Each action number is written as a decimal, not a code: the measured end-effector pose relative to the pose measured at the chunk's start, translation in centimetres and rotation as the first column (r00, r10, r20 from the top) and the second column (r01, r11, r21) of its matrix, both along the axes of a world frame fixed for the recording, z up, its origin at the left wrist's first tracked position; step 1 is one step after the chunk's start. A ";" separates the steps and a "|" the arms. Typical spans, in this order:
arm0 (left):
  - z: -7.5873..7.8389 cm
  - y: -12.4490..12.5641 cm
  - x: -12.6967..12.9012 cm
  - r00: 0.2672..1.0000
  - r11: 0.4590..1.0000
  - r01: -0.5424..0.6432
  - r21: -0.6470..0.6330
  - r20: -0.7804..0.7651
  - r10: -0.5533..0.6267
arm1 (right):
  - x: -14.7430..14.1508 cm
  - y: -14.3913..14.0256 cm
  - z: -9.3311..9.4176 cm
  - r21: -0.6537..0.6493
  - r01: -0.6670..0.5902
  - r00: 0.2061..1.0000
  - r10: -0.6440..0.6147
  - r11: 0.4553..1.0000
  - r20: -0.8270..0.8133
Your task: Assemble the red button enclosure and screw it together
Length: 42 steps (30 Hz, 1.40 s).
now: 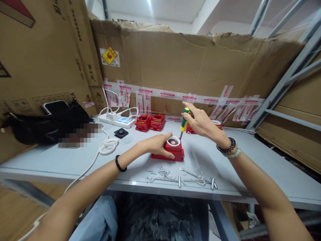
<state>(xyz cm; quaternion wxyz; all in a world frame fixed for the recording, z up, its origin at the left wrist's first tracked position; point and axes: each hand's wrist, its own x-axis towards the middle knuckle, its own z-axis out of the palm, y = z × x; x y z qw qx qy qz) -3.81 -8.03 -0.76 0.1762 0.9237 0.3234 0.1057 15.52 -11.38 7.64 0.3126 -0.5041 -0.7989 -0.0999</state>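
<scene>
A red box-shaped housing [178, 155] with a white ring [173, 141] on top sits on the table in front of me. My left hand [158, 146] is closed around its left side, thumb toward the front. In my right hand [198, 121] is a screwdriver [184, 122] with a green and yellow handle, held nearly upright. Its shaft points down at the housing's right rear corner; whether the tip sits in a screw is too small to tell. Loose screws [163, 172] and several metal pins [179, 181] with cords lie near the table's front edge.
Two more red housings [157, 122] stand behind, another is partly hidden behind my right hand. A power strip [117, 119], a black square part [121, 133], a white cable [108, 146] and a black bag [47, 125] with a phone [55, 106] lie left. Cardboard [160, 63] walls the back.
</scene>
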 end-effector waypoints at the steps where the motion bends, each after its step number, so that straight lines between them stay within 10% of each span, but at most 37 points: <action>1: 0.0 0.0 0.0 1.000 1.000 0.000 -0.002 -0.001 0.000 | 0.0 0.0 0.0 -0.022 -0.061 0.998 0.060 0.998 -0.019; 7: 0.2 -0.1 0.0 1.000 1.000 -0.008 0.017 -0.024 0.009 | -0.2 0.0 -0.3 0.166 0.246 0.968 -0.251 0.955 0.013; 13: 0.1 -0.1 -0.1 1.000 1.000 -0.005 0.008 -0.014 0.005 | 0.3 0.2 0.0 -0.023 -0.107 0.992 0.105 0.994 -0.074; 20: 0.0 -0.3 0.0 1.000 0.999 -0.003 0.037 -0.002 0.003 | -0.4 0.1 -0.7 0.144 0.139 0.990 -0.134 0.980 -0.044; 27: -0.2 -0.1 0.0 1.000 0.999 0.013 0.035 0.027 -0.014 | 0.3 0.2 -0.5 0.018 -0.177 0.965 0.177 0.984 -0.195; 34: 0.1 -0.3 0.0 1.000 0.999 -0.012 0.036 0.000 0.012 | -0.4 0.4 -0.2 0.219 0.215 0.976 -0.209 0.952 -0.054; 38: 0.1 -0.3 0.0 1.000 1.000 -0.002 0.020 0.018 0.002 | 0.1 0.1 0.4 0.059 -0.070 0.993 0.075 0.996 -0.085; 42: 0.0 -0.2 0.0 1.000 1.000 -0.003 0.024 0.023 0.003 | 1.1 0.4 0.9 -0.105 -0.357 0.909 0.318 0.928 -0.270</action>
